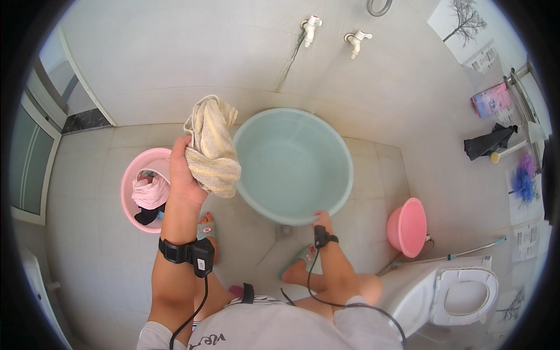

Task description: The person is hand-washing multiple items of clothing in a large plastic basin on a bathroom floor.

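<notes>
My left hand holds a bunched beige towel with yellow stripes up above the floor, between two basins. My right hand is at the near rim of a large pale green plastic basin, its fingers over the edge; whether they grip it is hard to tell. The basin seems to hold clear water. To the left, partly behind my left forearm, stands a pink plastic basin with a light pink cloth, a black cloth and other items inside.
Two white taps stick out of the wall beyond the green basin. A smaller pink basin leans at the right wall, near a white toilet and a long pole. A floor drain lies between my feet.
</notes>
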`<state>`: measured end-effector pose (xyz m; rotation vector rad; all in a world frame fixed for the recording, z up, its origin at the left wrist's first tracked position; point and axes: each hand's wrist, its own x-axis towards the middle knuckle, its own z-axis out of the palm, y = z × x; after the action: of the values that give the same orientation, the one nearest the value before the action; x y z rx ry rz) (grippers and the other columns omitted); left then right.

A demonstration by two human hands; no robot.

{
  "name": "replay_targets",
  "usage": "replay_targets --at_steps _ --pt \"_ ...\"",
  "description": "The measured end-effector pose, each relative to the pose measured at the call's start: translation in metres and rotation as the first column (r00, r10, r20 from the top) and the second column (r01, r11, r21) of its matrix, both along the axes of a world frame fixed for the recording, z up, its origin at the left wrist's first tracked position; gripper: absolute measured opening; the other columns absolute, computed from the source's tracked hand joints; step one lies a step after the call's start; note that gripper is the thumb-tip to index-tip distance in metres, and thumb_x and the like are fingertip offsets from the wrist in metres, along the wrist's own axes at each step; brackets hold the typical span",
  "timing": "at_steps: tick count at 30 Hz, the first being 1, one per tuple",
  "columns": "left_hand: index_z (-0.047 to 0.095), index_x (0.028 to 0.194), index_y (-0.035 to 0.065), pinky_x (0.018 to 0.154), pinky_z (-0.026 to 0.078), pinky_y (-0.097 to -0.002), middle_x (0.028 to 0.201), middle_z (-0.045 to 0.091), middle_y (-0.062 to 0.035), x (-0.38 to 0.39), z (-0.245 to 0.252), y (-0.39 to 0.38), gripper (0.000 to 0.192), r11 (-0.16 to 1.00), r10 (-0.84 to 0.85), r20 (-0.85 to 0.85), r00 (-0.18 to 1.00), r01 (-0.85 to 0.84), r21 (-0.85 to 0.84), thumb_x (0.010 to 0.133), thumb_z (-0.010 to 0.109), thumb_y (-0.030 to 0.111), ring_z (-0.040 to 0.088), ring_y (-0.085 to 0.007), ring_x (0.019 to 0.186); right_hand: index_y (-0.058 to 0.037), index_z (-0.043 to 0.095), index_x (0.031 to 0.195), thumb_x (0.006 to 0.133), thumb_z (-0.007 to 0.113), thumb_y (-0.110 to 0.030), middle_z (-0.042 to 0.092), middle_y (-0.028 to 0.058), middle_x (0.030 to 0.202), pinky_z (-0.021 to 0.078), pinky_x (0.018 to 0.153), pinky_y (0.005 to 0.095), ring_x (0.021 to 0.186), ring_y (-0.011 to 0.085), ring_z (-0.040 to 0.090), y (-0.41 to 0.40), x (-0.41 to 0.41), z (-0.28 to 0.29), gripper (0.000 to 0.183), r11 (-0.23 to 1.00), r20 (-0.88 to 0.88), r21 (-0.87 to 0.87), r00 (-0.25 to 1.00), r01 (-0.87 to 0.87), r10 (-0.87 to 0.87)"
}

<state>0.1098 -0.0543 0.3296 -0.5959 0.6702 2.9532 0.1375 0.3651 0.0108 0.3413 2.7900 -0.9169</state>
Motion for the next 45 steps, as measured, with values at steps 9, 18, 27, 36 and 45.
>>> replay_targets --at_steps 9,18,27,36,45 --pt "0.048 0.11 0.0041 0.08 0.045 -0.0411 0.104 0.055 -0.0109 0.01 -0.015 -0.02 0.04 0.999 0.037 -0.024 0.999 -0.037 0.0 0.081 0.04 0.03 0.055 -0.0257 0.093 0.0103 0.057 0.08 0.066 0.056 -0.01 0.06 0.0223 0.077 0.0467 0.059 0.0404 0.069 0.0316 0.06 0.024 -0.12 0.173 0.025 0.893 -0.077 -0.274 0.917 0.358 -0.391" --pt "0.049 0.109 0.0049 0.08 0.045 -0.0402 0.102 0.056 -0.0101 0.009 0.007 -0.001 0.038 0.992 0.002 -0.074 0.997 0.008 0.129 0.081 0.042 0.03 0.055 -0.0249 0.093 0.001 0.059 0.077 0.069 0.057 -0.009 0.06 0.0216 0.08 0.0485 0.066 0.0406 0.078 0.0358 0.059 -0.029 -0.159 0.304 0.013 0.734 -0.421 0.615 0.907 0.288 -0.004" --pt "0.05 0.108 0.0054 0.078 0.046 -0.0396 0.1 0.057 -0.0097 0.01 0.008 -0.009 0.037 0.985 0.001 -0.095 0.995 0.016 0.174 0.081 0.043 0.029 0.056 -0.0249 0.09 -0.0016 0.058 0.079 0.076 0.054 -0.007 0.061 0.0159 0.082 0.0503 0.065 0.0376 0.075 0.0317 0.061 -0.056 -0.175 0.315 0.008 0.528 -0.545 0.74 0.832 0.416 0.109" --pt "0.048 0.111 0.0051 0.08 0.045 -0.0403 0.105 0.055 -0.0109 0.021 0.003 -0.029 0.04 0.988 0.051 -0.085 0.995 -0.039 0.146 0.081 0.041 0.03 0.055 -0.0255 0.093 -0.0042 0.063 0.079 0.069 0.058 -0.012 0.063 0.0155 0.082 0.0495 0.067 0.0384 0.077 0.0311 0.061 -0.054 -0.162 0.316 0.013 0.739 -0.468 0.537 0.872 0.407 -0.141" --pt "0.046 0.114 0.0043 0.083 0.044 -0.0413 0.109 0.054 -0.0118 0.012 0.01 -0.007 0.04 0.982 0.036 -0.118 0.992 -0.014 0.188 0.083 0.041 0.029 0.053 -0.0268 0.097 -0.003 0.061 0.079 0.07 0.056 -0.014 0.062 0.0155 0.077 0.0449 0.062 0.037 0.068 0.0268 0.057 0.064 -0.085 0.157 0.015 0.97 -0.242 0.19 0.965 0.152 -0.104"
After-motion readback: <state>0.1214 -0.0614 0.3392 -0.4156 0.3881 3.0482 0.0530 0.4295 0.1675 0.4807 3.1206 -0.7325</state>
